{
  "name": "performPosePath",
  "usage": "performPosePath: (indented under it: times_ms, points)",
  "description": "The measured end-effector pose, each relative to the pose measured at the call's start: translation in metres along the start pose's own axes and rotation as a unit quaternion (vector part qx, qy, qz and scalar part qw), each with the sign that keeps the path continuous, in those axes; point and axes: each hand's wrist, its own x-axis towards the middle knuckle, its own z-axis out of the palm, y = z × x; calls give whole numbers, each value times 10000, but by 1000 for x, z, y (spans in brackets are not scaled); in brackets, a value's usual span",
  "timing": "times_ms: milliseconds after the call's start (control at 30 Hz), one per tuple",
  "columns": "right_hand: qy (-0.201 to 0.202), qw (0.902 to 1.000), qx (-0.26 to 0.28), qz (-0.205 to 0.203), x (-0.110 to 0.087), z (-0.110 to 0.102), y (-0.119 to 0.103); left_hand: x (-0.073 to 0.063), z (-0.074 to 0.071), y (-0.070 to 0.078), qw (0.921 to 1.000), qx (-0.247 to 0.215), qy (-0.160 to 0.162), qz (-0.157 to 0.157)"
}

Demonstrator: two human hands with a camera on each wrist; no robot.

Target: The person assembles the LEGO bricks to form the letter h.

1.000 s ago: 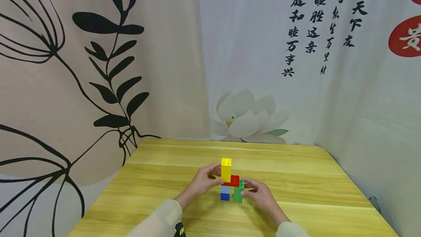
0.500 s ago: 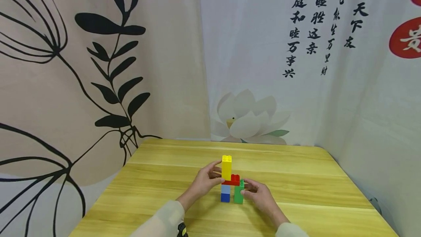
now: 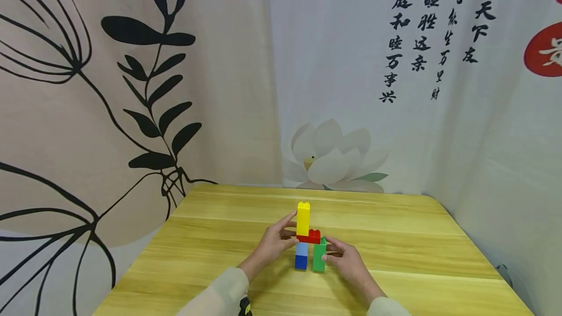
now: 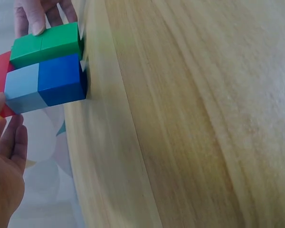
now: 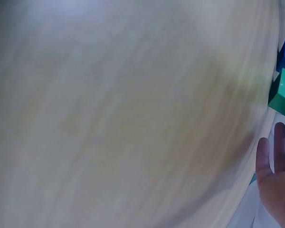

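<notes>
A small structure of toy building bricks stands upright between my two hands in the head view. Its yellow top (image 3: 303,219) rises from the left end of a flat red brick (image 3: 314,236). Under the red brick are two legs: light blue (image 3: 301,248) over dark blue (image 3: 300,263) on the left, and stacked green bricks (image 3: 319,258) on the right. My left hand (image 3: 273,244) grips the structure around the red and yellow bricks, its thumb in front. With the thumb on the green leg's front face, my right hand (image 3: 349,264) holds that side.
The wooden table (image 3: 219,228) reaches back to hanging cloths with a black plant print (image 3: 153,160) and a white lotus (image 3: 331,160). Its far corner (image 3: 428,199) lies at the right.
The yellow top has risen in the head view and shows less of its studded upper face, while the leg bottoms sit slightly lower: the structure tilts backward. Both hands keep their hold.
</notes>
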Motion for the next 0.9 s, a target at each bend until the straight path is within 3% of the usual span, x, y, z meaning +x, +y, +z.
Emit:
performPosePath:
  times_ms: [267,500,900]
  points:
    - [-218,9998,-2,-41,1,-1,3,2,-2,-4,9988,458,-156,-23]
    - [-287,9996,-47,10,2,0,2,6,-4,-7,9983,478,-326,-48]
    - [-328,9994,-47,-72,2,-1,2,8,-9,-10,9966,374,-581,-444]
